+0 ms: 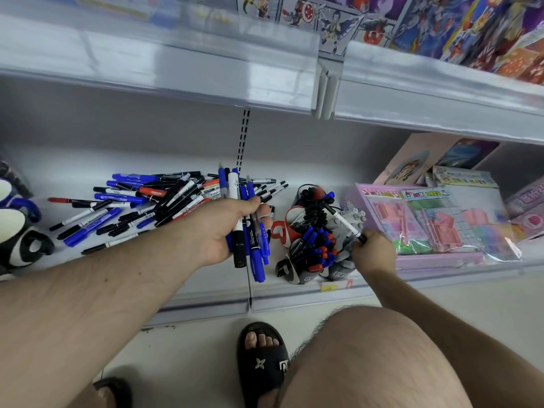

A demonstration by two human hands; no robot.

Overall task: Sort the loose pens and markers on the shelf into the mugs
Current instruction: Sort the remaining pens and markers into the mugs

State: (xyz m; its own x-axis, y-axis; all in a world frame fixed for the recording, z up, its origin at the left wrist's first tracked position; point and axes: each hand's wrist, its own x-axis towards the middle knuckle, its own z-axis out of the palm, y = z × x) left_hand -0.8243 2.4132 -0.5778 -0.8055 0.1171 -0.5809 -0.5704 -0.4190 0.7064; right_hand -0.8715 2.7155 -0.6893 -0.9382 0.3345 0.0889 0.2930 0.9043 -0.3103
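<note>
Roughly midway, by my judgement. Head view: mugs just left of the right fingertips already bristled with blue, black and red caps, yet a big loose pile of pens and markers lay on the shelf beyond the left knuckles. Left hand was palm-up, fingers curled round a bundle of markers, ends sticking out both sides. Right hand pinched one black-and-white marker by its near end, tip slanting over the mugs. Pink stationery box sat right of that hand.
</note>
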